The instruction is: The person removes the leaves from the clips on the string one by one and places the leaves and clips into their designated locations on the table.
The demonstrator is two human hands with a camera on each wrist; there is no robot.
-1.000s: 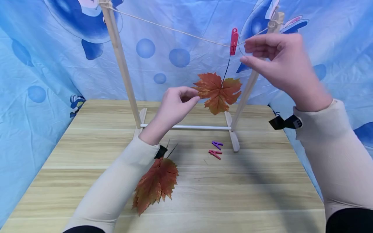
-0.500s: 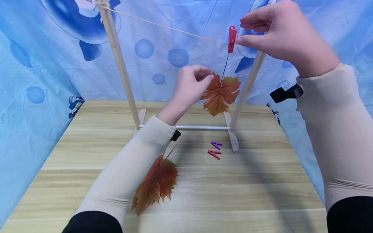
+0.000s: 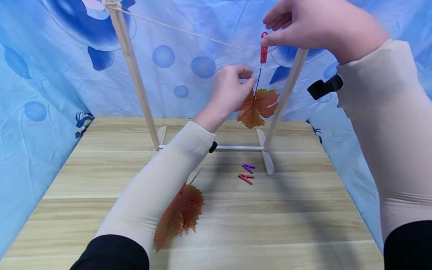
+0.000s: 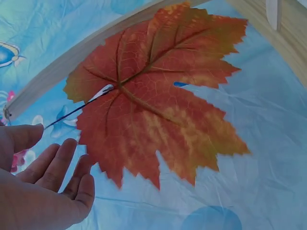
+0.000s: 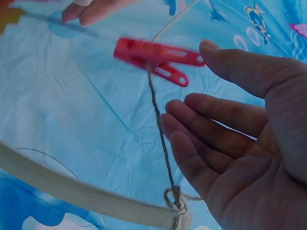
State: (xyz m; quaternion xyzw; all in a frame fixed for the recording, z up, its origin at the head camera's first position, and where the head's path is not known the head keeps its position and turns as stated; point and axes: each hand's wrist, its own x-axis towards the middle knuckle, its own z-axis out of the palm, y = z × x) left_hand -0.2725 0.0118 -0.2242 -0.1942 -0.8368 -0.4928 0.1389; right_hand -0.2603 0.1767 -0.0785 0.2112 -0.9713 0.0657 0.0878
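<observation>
A red clothespin (image 3: 263, 57) sits on the string (image 3: 189, 30), with a wire stem and an orange-red artificial maple leaf (image 3: 254, 112) hanging from it. My right hand (image 3: 314, 28) is at the clothespin; in the right wrist view its thumb tip meets the end of one clothespin arm, while the loosely bent fingers stay apart from the other arm. Beside the stem is my left hand (image 3: 233, 86), thumb and fingers spread apart. In the left wrist view the thumb tip lies close to the stem (image 4: 76, 111); whether they touch I cannot tell.
Two wooden posts (image 3: 131, 75) carry the string, joined low down by a white rod (image 3: 236, 147). A purple clothespin (image 3: 248, 167) and another red clothespin (image 3: 246, 178) lie on the table (image 3: 287, 225). More maple leaves (image 3: 183, 213) lie partly under my left sleeve.
My right hand has moved up and left to the hanging clothespin. My left hand has risen and moved right, from the leaf's left edge to beside its stem.
</observation>
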